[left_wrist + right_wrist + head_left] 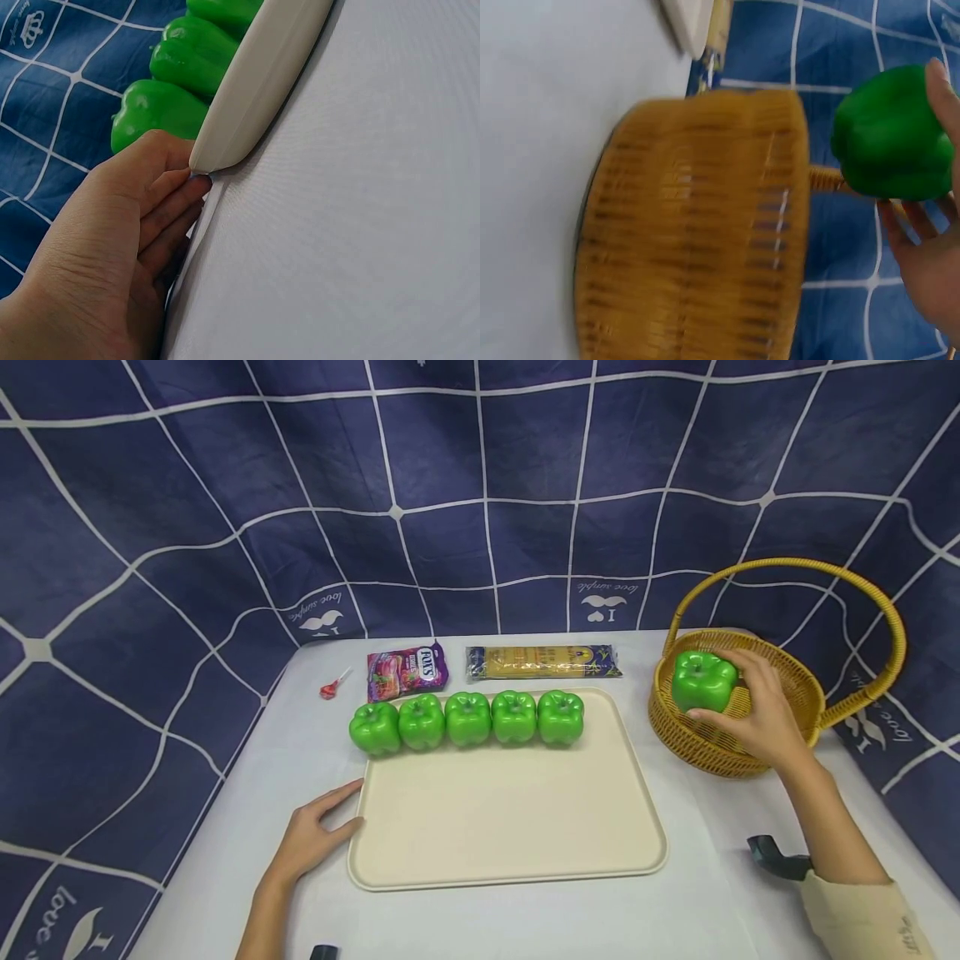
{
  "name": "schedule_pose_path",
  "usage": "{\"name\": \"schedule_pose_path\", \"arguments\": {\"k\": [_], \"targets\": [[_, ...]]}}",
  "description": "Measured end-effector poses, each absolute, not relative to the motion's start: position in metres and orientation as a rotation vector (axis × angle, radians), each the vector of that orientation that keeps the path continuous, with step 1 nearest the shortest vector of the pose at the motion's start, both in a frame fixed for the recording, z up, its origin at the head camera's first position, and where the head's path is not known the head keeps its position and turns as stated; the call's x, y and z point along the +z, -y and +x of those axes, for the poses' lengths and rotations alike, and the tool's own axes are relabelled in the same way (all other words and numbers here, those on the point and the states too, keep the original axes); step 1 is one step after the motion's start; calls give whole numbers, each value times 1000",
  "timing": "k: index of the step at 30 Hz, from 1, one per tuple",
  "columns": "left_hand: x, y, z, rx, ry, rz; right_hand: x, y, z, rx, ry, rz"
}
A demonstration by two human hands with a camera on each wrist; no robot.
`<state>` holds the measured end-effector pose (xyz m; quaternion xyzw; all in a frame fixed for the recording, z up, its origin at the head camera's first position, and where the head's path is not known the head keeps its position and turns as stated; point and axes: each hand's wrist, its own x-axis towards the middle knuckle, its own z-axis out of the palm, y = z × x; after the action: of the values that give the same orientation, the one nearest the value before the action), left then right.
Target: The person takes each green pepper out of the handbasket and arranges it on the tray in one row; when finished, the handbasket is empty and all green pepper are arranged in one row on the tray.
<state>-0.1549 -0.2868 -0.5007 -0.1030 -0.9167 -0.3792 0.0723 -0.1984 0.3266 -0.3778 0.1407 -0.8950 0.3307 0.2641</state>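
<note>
My right hand (761, 706) grips a green bell pepper (703, 680) between thumb and fingers, over the wicker basket (701, 756) on the right. In the right wrist view the bell pepper (892, 135) is above the basket's rim. At the left edge of the cream tray (502, 818), my left hand (313, 835) rests with thumb and fingers apart, fingertips touching the rim. The left wrist view has the left hand (127, 210) right at the tray's edge (255, 97). Several green bell peppers (468, 718) stand in a row along the tray's far side, the leftmost over its corner.
Behind the tray lie a purple candy bag (407, 672) and a long pack of dry noodles (542, 662). A red lollipop (330, 688) lies at the far left. The basket's tall handle (892, 643) arches to the right. Blue checked cloth (450, 460) walls the white table.
</note>
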Motion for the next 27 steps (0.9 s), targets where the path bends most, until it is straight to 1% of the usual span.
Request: {"name": "schedule_pose_path", "arguments": {"k": [5, 14, 22, 27], "targets": [[-501, 287, -155, -1145, 2749, -307, -378, -306, -200, 915, 2385, 500], [-502, 287, -155, -1154, 2755, -303, -388, -270, -202, 1027, 2364, 613], [-502, 288, -155, -1150, 2760, -298, -411, -252, -211, 970, 2427, 593], [-502, 288, -155, -1154, 2765, -294, -424, -244, -213, 1038, 2488, 562]]}}
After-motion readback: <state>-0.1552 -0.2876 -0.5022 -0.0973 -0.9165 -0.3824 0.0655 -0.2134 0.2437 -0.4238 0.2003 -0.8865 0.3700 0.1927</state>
